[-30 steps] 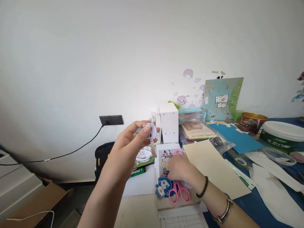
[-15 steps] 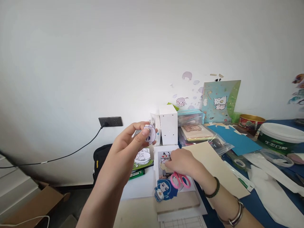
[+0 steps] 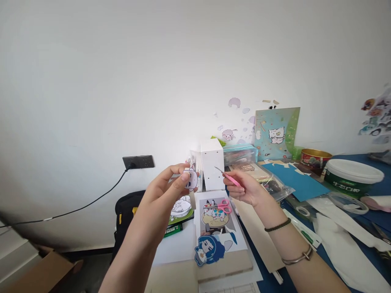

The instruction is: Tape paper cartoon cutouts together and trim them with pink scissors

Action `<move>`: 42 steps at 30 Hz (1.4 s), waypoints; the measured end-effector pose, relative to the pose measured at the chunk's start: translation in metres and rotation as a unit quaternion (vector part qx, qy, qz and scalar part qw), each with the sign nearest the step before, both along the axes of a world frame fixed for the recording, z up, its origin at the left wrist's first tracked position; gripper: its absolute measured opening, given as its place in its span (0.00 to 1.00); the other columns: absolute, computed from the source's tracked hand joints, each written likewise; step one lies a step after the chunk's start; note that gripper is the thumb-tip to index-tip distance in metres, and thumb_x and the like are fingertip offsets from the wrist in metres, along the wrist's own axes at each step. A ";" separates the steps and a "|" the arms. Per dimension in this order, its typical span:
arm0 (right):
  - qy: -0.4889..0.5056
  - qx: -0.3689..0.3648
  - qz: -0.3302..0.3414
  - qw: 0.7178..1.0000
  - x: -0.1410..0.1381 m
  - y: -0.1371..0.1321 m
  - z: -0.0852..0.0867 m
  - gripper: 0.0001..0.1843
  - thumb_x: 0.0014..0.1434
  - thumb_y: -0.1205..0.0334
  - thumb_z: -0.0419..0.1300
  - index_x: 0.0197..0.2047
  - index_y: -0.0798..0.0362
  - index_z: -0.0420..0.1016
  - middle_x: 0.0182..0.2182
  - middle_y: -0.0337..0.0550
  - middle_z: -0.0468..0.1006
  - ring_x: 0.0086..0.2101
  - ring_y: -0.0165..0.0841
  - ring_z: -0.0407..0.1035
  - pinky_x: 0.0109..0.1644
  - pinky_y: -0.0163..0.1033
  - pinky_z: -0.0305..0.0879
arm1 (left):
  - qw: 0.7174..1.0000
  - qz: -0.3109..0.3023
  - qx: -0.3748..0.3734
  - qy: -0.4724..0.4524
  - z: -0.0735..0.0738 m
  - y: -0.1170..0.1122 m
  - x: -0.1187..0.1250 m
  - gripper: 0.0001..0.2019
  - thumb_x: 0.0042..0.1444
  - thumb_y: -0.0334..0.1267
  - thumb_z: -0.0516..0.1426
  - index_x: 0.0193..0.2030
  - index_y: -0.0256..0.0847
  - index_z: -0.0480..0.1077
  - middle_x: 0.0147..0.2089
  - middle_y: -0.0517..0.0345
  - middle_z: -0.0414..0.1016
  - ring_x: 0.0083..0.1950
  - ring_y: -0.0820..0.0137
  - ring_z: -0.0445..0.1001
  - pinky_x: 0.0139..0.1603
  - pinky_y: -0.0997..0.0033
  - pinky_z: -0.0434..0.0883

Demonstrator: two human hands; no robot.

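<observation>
paper cutout (image 3: pixel 190 179) in left hand (image 3: pixel 166 193), scissors (image 3: pixel 228 177) in right hand (image 3: pixel 246 190)

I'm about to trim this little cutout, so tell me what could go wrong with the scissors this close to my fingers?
1. The small scissors in your right hand point their tips at your left hand; its fingertips cover much of the paper cutout, so a nick seems possible.
2. The cutout is tiny and pinched at one edge; it could twist or tear.
3. Both hands are raised, unsupported, above the cluttered desk, so a dropped piece could get lost.
</observation>
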State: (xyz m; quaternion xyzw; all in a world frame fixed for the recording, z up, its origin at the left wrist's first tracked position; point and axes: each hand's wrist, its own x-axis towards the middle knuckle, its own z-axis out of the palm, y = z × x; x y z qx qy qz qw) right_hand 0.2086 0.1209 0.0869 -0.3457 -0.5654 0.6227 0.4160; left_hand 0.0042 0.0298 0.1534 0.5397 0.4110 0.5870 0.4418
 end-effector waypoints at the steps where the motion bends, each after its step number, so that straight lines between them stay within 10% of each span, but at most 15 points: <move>1: 0.027 0.008 -0.005 1.000 0.001 -0.002 0.003 0.10 0.56 0.60 0.48 0.25 0.52 0.55 0.16 0.28 0.52 0.14 0.21 0.38 0.16 0.28 0.41 | 1.000 0.000 0.000 -0.001 0.000 0.000 0.000 0.09 0.51 0.44 0.61 0.30 0.41 0.69 0.51 0.53 0.72 0.44 0.64 0.72 0.37 0.69 0.69; 9: 0.078 0.079 -0.062 0.992 0.003 -0.028 0.028 0.13 0.51 0.65 0.59 0.40 0.50 0.61 0.22 0.28 0.59 0.17 0.21 0.44 0.22 0.29 0.44 | 0.999 -0.016 0.018 0.033 -0.002 -0.001 -0.001 0.10 0.52 0.44 0.60 0.30 0.39 0.69 0.54 0.52 0.69 0.45 0.64 0.72 0.41 0.69 0.68; 17: -0.226 0.339 -0.181 0.895 0.000 -0.067 0.053 0.10 0.63 0.56 0.50 0.43 0.48 0.70 0.43 0.44 0.63 0.44 0.36 0.63 0.45 0.41 0.65 | 0.992 -0.099 0.050 0.066 -0.005 -0.004 -0.002 0.07 0.57 0.41 0.57 0.33 0.41 0.69 0.54 0.53 0.66 0.48 0.64 0.71 0.41 0.68 0.70; 26: -0.179 0.247 -0.039 0.952 0.018 -0.089 0.063 0.14 0.58 0.58 0.60 0.49 0.46 0.69 0.38 0.41 0.68 0.35 0.32 0.66 0.34 0.35 0.64 | 0.986 -0.122 0.085 0.080 -0.004 -0.005 -0.005 0.06 0.60 0.39 0.55 0.34 0.41 0.70 0.50 0.54 0.67 0.47 0.68 0.70 0.41 0.72 0.70; 35: -0.062 0.171 0.197 0.963 0.012 -0.082 0.049 0.26 0.31 0.57 0.77 0.26 0.54 0.65 0.19 0.28 0.58 0.20 0.21 0.44 0.20 0.31 0.38 | 0.982 -0.105 0.121 0.102 -0.002 -0.014 -0.008 0.06 0.60 0.39 0.54 0.36 0.43 0.72 0.48 0.55 0.68 0.44 0.69 0.70 0.39 0.74 0.70; 42: -0.052 0.155 0.218 0.962 0.006 -0.085 0.050 0.15 0.45 0.58 0.68 0.27 0.55 0.66 0.19 0.30 0.58 0.19 0.22 0.48 0.21 0.30 0.44 | 0.974 -0.065 0.182 0.121 0.000 -0.024 -0.005 0.05 0.59 0.36 0.55 0.34 0.42 0.72 0.44 0.55 0.70 0.47 0.68 0.69 0.39 0.76 0.70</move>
